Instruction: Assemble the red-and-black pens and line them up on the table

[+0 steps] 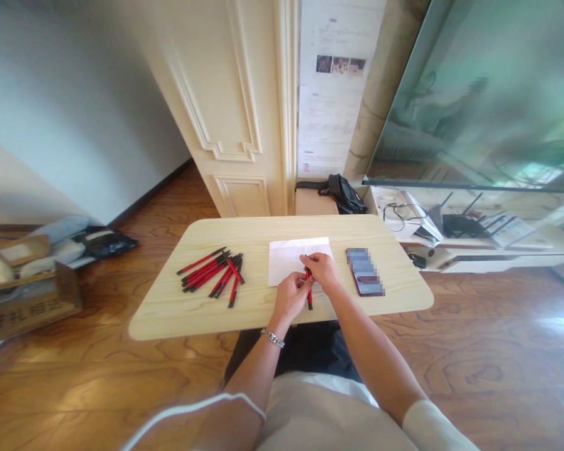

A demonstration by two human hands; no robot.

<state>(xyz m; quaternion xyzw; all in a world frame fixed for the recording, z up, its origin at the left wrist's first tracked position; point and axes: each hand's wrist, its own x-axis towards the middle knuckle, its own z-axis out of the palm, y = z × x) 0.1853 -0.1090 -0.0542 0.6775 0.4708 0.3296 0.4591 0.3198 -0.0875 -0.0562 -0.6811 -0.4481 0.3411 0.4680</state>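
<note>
Both hands meet over the near edge of a white sheet of paper [282, 254] on a small wooden table. Between them is a red pen with black ends [309, 299], its lower end pointing toward me. My left hand [291, 297] closes on the pen's middle from the left. The fingers of my right hand [320, 268] pinch its upper black end, hiding part of it. Left of the paper lies a loose pile of several similar red and black pens [211, 272], some crossing each other.
A phone [364, 272] lies right of the paper on the light wooden table [169, 313]. A cardboard box with packages [32, 307] stands on the floor at left. Beyond the table are a black bag [343, 194] and a shelf with a router [465, 225] under a large screen.
</note>
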